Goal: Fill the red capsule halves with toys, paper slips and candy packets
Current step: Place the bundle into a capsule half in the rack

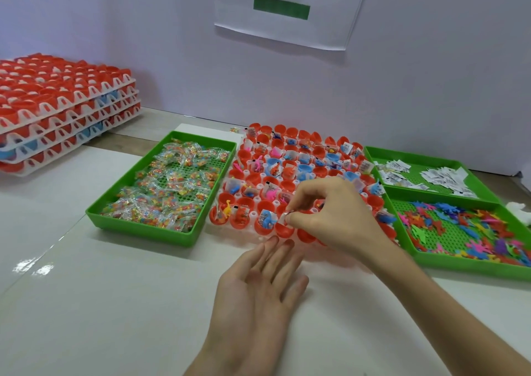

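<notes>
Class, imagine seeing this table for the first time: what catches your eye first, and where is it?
The red capsule halves packed in the centre, many holding bright toys, stand out first. Over the front row, the right hand pinches a paper slip. Green trays flank them: candy packets left, loose toys right.

Hidden beneath the right hand (336,211): some near red capsule halves (283,230). Cut off by the top edge: wall sign (287,30); by the left edge: stacked racks (57,111). Too small to read: print on paper slips (439,177).
</notes>
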Available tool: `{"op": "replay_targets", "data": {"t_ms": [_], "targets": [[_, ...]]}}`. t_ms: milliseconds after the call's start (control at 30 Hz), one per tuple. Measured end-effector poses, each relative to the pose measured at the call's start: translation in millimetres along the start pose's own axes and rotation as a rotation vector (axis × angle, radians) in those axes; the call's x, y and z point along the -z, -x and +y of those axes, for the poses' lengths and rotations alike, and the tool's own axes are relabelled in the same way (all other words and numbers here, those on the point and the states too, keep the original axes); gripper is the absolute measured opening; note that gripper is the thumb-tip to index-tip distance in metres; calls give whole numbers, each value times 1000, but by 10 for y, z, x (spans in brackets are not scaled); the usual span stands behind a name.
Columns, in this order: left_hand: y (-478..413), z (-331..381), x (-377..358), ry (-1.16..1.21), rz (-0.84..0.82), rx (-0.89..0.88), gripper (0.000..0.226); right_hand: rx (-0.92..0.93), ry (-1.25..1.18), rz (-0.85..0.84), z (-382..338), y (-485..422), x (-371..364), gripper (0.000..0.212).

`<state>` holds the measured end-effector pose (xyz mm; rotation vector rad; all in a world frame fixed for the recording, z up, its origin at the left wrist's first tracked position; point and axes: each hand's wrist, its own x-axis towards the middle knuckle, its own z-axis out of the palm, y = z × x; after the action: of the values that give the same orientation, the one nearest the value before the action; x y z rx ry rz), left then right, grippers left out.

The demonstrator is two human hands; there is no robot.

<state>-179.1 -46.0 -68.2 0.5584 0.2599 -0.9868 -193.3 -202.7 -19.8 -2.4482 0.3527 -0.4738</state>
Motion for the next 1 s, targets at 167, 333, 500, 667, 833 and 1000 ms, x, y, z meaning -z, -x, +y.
{"op": "replay_targets", "data": {"t_ms": [167,333,500,667,833,1000], "targets": [[0,-6,-11,-1,-31,5,53,-13,68,-79,2,-11,-36,11],[3,-2,-7,4,-41,13,50,-33,94,-128,-11,-25,-19,13],[9,-12,-17,-6,-42,11,48,-55,98,-196,-36,-46,24,10],[11,-15,-20,-27,-22,1,47,-77,92,-314,-42,-115,82,6],[12,-20,-29,-36,-6,-4,50,-44,111,-382,-15,-149,122,8],[6,-25,-24,-33,8,0,51,-32,109,-340,10,-126,106,14]]}}
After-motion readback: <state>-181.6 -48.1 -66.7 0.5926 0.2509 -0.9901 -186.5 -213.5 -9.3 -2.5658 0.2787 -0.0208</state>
